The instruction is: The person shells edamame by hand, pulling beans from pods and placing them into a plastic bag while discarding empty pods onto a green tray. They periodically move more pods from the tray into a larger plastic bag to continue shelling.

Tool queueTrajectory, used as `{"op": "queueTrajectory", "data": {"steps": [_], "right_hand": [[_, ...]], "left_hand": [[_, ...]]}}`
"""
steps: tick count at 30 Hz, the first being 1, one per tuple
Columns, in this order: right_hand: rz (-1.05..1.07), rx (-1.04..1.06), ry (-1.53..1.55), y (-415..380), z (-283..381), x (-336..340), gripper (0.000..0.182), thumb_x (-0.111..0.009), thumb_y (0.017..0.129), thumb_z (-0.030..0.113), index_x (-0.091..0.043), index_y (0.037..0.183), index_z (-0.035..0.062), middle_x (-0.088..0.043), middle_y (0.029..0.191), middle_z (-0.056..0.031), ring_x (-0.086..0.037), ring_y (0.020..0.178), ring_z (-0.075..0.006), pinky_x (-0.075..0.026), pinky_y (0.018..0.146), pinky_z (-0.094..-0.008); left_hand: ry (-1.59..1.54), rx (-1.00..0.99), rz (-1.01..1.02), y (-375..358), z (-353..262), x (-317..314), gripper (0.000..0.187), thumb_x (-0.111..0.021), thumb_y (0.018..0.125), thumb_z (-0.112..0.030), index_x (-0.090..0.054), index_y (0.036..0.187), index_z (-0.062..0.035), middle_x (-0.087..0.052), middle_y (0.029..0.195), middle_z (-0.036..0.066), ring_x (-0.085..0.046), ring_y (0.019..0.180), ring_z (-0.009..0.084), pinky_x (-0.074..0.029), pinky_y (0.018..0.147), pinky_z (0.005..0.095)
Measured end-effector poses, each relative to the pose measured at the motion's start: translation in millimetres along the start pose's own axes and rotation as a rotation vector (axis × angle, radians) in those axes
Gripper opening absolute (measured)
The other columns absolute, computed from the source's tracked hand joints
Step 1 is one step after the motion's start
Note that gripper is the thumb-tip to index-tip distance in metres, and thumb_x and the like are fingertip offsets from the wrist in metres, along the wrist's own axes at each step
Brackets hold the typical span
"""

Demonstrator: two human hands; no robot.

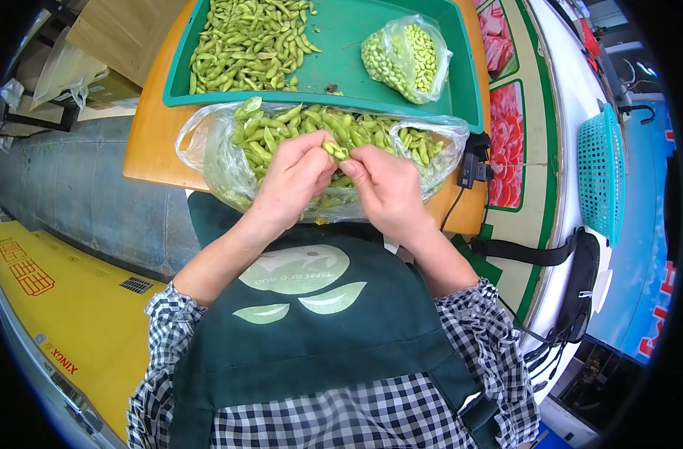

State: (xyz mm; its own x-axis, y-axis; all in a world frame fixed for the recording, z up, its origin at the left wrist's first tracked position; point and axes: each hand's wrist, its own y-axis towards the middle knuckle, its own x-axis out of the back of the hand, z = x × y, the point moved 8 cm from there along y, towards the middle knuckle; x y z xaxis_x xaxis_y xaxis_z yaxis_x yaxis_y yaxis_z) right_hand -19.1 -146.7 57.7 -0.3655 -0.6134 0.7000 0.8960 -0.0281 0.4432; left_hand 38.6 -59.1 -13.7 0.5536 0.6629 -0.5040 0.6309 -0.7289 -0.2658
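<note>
In the head view, a wooden table [150, 153] stands over a grey floor, with a yellow mat at the left. On it lies one green tray [341, 56], holding a pile of pods [244, 41] and one small bag of shelled beans [405, 56]. One larger plastic bag [221, 161] of pods lies nearer. Above it, the left hand [293, 179] and right hand [386, 187] meet, both pinching one pod [335, 150].

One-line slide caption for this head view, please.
Both hands, left hand and right hand, pinch one edamame pod above an open bag of pods.
</note>
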Motion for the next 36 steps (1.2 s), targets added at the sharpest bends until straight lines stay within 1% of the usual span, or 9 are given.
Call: {"op": "queueTrajectory", "data": {"steps": [5,7,8,10,14,20,22,31,36], "right_hand": [[0.201,-0.165,0.337,-5,-16,-18,0.029,-0.052,0.095,0.022,-0.051,0.073,0.0031,-0.048,0.054,-0.0084,-0.047,0.047,-0.0213,-0.036,0.044,-0.0319],[0.203,-0.579,0.852,-20,-36,-37,0.039,-0.043,0.099,0.031,-0.052,0.073,0.0029,-0.045,0.053,-0.0021,-0.044,0.047,-0.0128,-0.031,0.043,-0.0273],[0.206,-0.580,0.853,-22,-39,-38,0.039,-0.043,0.099,0.031,-0.052,0.073,0.0029,-0.045,0.053,-0.0021,-0.044,0.047,-0.0128,-0.031,0.043,-0.0273],[0.300,-0.800,1.509,-34,-35,-58,0.046,-0.038,0.101,0.037,-0.055,0.074,0.0026,-0.045,0.055,0.0014,-0.043,0.051,-0.0060,-0.031,0.045,-0.0235],[0.316,-0.859,1.327,-34,-35,-55,0.049,-0.039,0.100,0.040,-0.055,0.073,0.0033,-0.045,0.054,0.0018,-0.039,0.048,-0.0054,-0.029,0.044,-0.0217],[0.270,-0.476,0.742,-19,-47,-48,0.044,-0.049,0.096,0.041,-0.058,0.076,0.0035,-0.043,0.054,0.0036,-0.035,0.044,-0.0052,-0.025,0.039,-0.0218],[0.363,-0.831,1.257,-27,-44,-63,0.041,-0.052,0.096,0.039,-0.058,0.076,0.0035,-0.044,0.054,0.0032,-0.038,0.045,-0.0048,-0.026,0.040,-0.0211],[0.323,-0.768,1.287,-24,-35,-56,0.034,-0.044,0.100,0.032,-0.054,0.085,0.0028,-0.045,0.060,0.0006,-0.033,0.046,-0.0050,-0.026,0.041,-0.0208],[0.322,-0.851,1.497,-29,-40,-51,0.022,-0.043,0.099,0.022,-0.053,0.094,0.0026,-0.047,0.065,-0.0021,-0.033,0.048,-0.0059,-0.027,0.042,-0.0195]], "left_hand": [[0.053,-0.001,0.080,1,-2,-3,0.010,-0.044,0.081,-0.005,-0.053,0.086,-0.0037,-0.037,0.058,-0.005,-0.028,0.047,0.0045,-0.020,0.044,0.0224],[-0.043,0.047,0.088,0,-2,-8,0.012,-0.042,0.081,-0.006,-0.045,0.069,-0.0066,-0.035,0.057,-0.005,-0.027,0.047,0.0035,-0.020,0.043,0.0213],[-0.044,0.047,0.085,0,-1,-7,0.012,-0.042,0.081,-0.006,-0.045,0.069,-0.0066,-0.035,0.057,-0.005,-0.027,0.047,0.0035,-0.020,0.043,0.0213],[-0.124,0.087,0.081,1,3,-6,0.012,-0.042,0.081,-0.007,-0.044,0.069,-0.0067,-0.039,0.056,-0.003,-0.026,0.047,0.0040,-0.020,0.043,0.0213],[-0.023,0.081,0.044,-1,-4,-6,0.008,-0.047,0.080,-0.011,-0.050,0.075,-0.0056,-0.040,0.057,-0.001,-0.030,0.047,0.0055,-0.020,0.043,0.0227],[0.501,-0.031,0.085,1,-13,-6,0.012,-0.050,0.083,-0.013,-0.053,0.074,-0.0056,-0.042,0.059,-0.005,-0.031,0.051,0.0027,-0.022,0.043,0.0209],[0.483,-0.013,0.198,-3,-19,-14,0.012,-0.051,0.085,-0.013,-0.056,0.078,-0.0047,-0.040,0.060,-0.007,-0.029,0.051,0.0012,-0.020,0.043,0.0209],[-0.063,0.132,0.100,4,-5,0,0.009,-0.048,0.083,-0.008,-0.053,0.075,-0.0048,-0.041,0.060,-0.006,-0.028,0.046,0.0020,-0.019,0.042,0.0202],[0.055,0.077,0.040,13,-6,-7,0.011,-0.048,0.082,-0.008,-0.051,0.072,-0.0054,-0.046,0.061,-0.004,-0.030,0.045,0.0012,-0.019,0.040,0.0191]]}}
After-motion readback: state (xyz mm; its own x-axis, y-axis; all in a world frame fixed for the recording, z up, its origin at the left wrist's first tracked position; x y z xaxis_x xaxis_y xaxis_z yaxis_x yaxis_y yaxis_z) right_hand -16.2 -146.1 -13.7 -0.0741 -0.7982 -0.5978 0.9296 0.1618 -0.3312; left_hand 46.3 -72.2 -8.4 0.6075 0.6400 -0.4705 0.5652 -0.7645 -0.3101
